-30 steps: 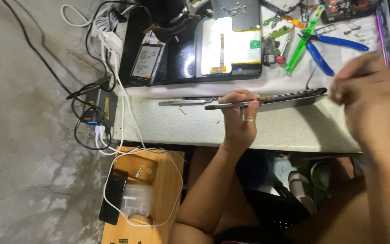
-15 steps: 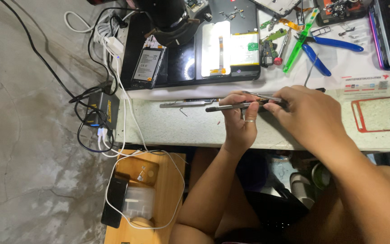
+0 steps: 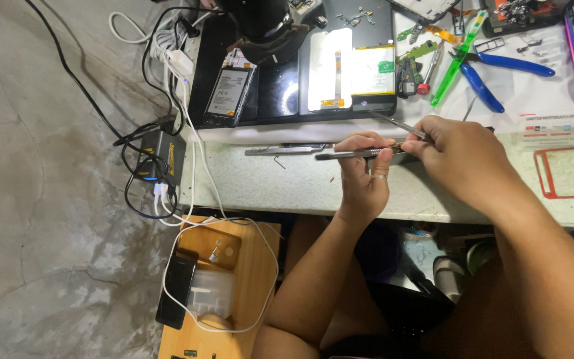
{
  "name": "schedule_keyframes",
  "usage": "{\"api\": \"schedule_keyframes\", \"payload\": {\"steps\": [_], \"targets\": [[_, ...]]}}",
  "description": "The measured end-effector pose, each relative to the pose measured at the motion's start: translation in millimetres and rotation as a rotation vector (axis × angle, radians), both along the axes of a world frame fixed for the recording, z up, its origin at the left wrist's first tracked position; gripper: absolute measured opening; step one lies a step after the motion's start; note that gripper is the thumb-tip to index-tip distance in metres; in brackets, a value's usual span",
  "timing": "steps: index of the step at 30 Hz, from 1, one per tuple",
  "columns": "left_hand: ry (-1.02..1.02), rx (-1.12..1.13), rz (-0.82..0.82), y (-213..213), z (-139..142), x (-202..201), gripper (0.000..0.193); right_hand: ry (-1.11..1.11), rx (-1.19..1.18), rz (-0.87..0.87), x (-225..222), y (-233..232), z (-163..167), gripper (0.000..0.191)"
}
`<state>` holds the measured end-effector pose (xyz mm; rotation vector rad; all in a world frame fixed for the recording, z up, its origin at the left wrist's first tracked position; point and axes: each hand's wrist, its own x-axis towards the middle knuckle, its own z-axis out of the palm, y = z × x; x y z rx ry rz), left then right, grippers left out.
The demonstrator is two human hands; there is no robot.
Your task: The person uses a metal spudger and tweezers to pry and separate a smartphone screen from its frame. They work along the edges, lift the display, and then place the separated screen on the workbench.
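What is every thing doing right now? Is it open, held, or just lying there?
Left hand: holds a thin flat phone part.
Right hand: grips tweezers.
Opened phone: back off, lying flat.
Blue-handled cutters: lying unused.
Black phone: plugged into a white cable.

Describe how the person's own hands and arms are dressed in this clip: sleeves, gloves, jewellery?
Both arms are bare along all that shows, with no sleeve in view. The left hand wears no glove and has a thin silver-coloured ring on one finger. The right hand is also ungloved, with no ring, watch or strap visible on it.
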<state>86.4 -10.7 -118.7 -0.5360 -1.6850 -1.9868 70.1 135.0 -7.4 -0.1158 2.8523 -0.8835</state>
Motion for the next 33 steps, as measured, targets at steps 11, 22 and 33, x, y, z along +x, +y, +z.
{"api": "schedule_keyframes", "payload": {"steps": [11,22,33], "targets": [[-0.025,-0.024,-0.016,-5.6,-7.4,0.7,0.033,-0.168,-0.281,-0.042,-8.1,12.4,-17.0,0.028],[-0.064,0.013,-0.036,-9.1,-9.6,1.0,0.030,-0.339,-0.732,-0.068,-20.9,30.3,-30.8,0.020],[-0.028,-0.077,-0.003,-2.8,-8.8,0.7,0.033,-0.310,-0.646,-0.055,-5.1,20.8,-12.9,0.018]]}}
